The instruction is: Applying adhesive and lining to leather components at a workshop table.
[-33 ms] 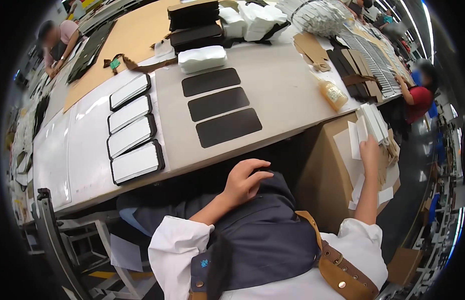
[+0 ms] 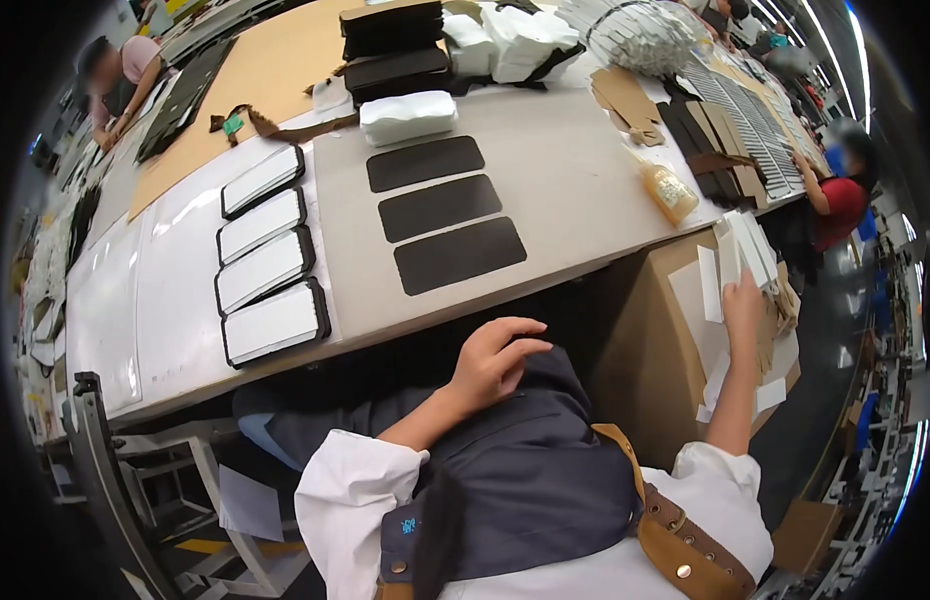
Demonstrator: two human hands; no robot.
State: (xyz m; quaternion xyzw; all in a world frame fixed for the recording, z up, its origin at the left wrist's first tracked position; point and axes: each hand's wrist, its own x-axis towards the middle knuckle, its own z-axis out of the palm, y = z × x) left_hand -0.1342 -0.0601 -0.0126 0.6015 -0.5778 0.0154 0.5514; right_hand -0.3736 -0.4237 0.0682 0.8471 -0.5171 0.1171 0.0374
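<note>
My left hand point(image 2: 495, 358) hovers over my apron at the table's near edge, fingers loosely curved and apart, holding nothing. Off to the right, my right hand point(image 2: 743, 305) reaches over a cardboard box point(image 2: 630, 330). Its fingers are closed at a thin white strip point(image 2: 729, 258), beside a pile of similar white strips point(image 2: 753, 245). Three dark rectangular pieces point(image 2: 460, 253) lie in a column on the table. To their left, several stacks of white strips on black backing pieces point(image 2: 273, 325) form another column.
Behind the dark pieces sit a white stack point(image 2: 409, 115) and tall dark stacks point(image 2: 393, 75). A bottle of yellowish liquid point(image 2: 669, 194) lies near the table's right edge. Brown card pieces point(image 2: 625, 103) are beyond it. Other people work at the far left and right.
The view has shifted very slightly. My right hand has moved a little with the white strip; my left hand is nearly still.
</note>
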